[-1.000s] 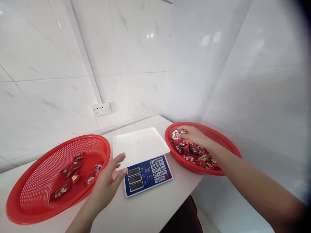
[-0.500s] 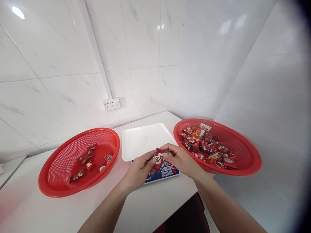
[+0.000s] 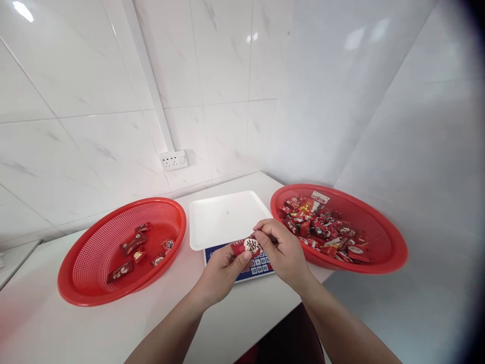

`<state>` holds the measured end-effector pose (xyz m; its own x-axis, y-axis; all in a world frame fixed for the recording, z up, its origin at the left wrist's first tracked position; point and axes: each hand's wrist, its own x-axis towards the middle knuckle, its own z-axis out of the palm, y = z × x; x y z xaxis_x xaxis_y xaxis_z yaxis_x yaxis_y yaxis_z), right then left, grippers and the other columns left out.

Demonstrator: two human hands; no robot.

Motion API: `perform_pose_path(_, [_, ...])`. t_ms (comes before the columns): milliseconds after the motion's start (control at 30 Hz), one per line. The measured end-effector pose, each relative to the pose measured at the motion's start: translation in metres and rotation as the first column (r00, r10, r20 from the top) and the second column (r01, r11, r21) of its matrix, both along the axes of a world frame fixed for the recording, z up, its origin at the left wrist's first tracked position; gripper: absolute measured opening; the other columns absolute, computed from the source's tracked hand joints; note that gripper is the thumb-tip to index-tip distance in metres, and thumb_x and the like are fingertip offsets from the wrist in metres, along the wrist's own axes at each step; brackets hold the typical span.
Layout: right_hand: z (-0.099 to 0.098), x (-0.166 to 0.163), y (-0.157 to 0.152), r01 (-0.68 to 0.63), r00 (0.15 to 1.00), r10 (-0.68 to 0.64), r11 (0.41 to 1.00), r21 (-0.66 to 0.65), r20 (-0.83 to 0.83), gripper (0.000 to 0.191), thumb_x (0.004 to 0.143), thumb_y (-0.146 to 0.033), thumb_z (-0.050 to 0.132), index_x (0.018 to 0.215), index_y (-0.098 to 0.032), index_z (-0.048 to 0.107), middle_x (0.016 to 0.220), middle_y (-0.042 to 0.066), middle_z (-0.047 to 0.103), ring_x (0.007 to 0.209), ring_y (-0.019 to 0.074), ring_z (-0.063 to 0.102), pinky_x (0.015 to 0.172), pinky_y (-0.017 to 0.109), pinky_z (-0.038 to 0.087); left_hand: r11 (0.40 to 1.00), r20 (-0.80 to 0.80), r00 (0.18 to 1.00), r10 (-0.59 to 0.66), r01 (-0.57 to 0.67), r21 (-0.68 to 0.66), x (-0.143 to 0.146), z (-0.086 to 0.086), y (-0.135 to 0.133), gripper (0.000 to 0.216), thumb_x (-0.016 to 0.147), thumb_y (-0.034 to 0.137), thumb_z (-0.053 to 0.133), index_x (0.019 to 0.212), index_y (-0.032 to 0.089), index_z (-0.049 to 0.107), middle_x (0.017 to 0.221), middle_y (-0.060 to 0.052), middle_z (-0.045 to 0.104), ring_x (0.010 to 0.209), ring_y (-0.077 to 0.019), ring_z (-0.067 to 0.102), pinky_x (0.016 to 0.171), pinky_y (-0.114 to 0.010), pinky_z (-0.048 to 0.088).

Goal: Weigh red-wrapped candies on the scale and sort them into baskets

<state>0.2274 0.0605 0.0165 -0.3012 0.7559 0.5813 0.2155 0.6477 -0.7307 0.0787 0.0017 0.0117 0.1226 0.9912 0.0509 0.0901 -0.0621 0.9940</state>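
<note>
At the left end of the table (image 3: 159,323) sits a red mesh basket (image 3: 91,258) holding a few red packets (image 3: 131,246), whose print is too small to read. On the wall behind the back edge is a white socket (image 3: 173,160). At the middle of the table stands a scale (image 3: 227,218) with a bare white pan and a blue keypad facing the front edge. Its white number keys show, but the digits and the line of print above them cannot be read. The left hand (image 3: 222,273) rises from the front edge on a bare forearm, palm turned inward. Its thumb and forefinger are closed on the left end of a small red packet (image 3: 248,246). The packet has a white oval with a dark character on it that I cannot make out. It hangs in the air over the keypad, level between the two hands and clear of the pan. The right hand (image 3: 282,253) comes in from the lower right, knuckles up, and its fingers (image 3: 265,233) pinch the packet's right end while the others curl loosely. Just right of the scale, at the table's right edge, a second red basket (image 3: 382,242) holds a heap of red packets (image 3: 322,230). One white-labelled packet lies at the back, its lettering blurred.
</note>
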Motion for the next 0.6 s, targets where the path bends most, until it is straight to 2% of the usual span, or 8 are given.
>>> perform_pose_path(100, [0.002, 0.001, -0.002, -0.027, 1.000, 0.027, 1.000, -0.008, -0.012, 0.026, 0.088, -0.034, 0.043, 0.066, -0.021, 0.045, 0.082, 0.003, 0.058, 0.073, 0.0150, 0.053, 0.065, 0.027, 0.043, 1.000, 0.053, 0.999, 0.004, -0.004, 0.007, 0.000, 0.001, -0.002, 0.035, 0.082, 0.049, 0.051, 0.073, 0.016, 0.056, 0.066, 0.001, 0.053, 0.067, -0.0136, 0.049, 0.066, -0.027, 0.043])
perform_pose_path(267, [0.005, 0.005, -0.001, -0.181, 0.982, 0.188, 0.966, -0.183, 0.024, 0.027, 0.089, -0.041, 0.042, 0.074, -0.020, 0.052, 0.069, 0.000, 0.053, 0.061, 0.0122, 0.046, 0.055, 0.024, 0.038, 0.999, 0.107, 0.994, -0.017, 0.022, -0.049, -0.004, 0.009, -0.008, 0.037, 0.078, 0.052, 0.056, 0.071, 0.015, 0.056, 0.065, 0.000, 0.056, 0.065, -0.0134, 0.052, 0.067, -0.027, 0.045])
perform_pose_path(367, [0.008, 0.005, -0.001, -0.259, 0.964, 0.267, 0.935, -0.244, 0.001, 0.029, 0.089, -0.042, 0.042, 0.073, -0.019, 0.051, 0.066, -0.001, 0.049, 0.061, 0.0111, 0.044, 0.056, 0.023, 0.037, 0.998, 0.096, 0.995, -0.012, 0.018, -0.066, -0.006, 0.014, -0.009, 0.037, 0.078, 0.052, 0.056, 0.071, 0.015, 0.056, 0.065, 0.000, 0.056, 0.065, -0.0132, 0.054, 0.066, -0.026, 0.046])
perform_pose_path(467, [0.011, 0.002, -0.002, -0.276, 0.959, 0.284, 0.927, -0.253, -0.005, 0.029, 0.089, -0.040, 0.041, 0.073, -0.019, 0.050, 0.067, -0.001, 0.048, 0.062, 0.0109, 0.044, 0.058, 0.023, 0.038, 0.998, 0.095, 0.995, -0.012, 0.018, -0.064, -0.007, 0.016, -0.009, 0.037, 0.077, 0.052, 0.056, 0.074, 0.015, 0.056, 0.066, 0.000, 0.056, 0.065, -0.0125, 0.053, 0.065, -0.025, 0.046])
perform_pose_path(600, [0.007, -0.002, -0.005, -0.258, 0.965, 0.264, 0.946, -0.196, 0.002, 0.026, 0.090, -0.037, 0.041, 0.074, -0.019, 0.051, 0.069, -0.001, 0.051, 0.063, 0.0112, 0.046, 0.058, 0.024, 0.037, 0.999, 0.131, 0.991, 0.028, -0.022, -0.046, -0.005, 0.014, -0.009, 0.037, 0.076, 0.053, 0.058, 0.075, 0.016, 0.056, 0.068, 0.001, 0.055, 0.065, -0.0120, 0.052, 0.064, -0.024, 0.046])
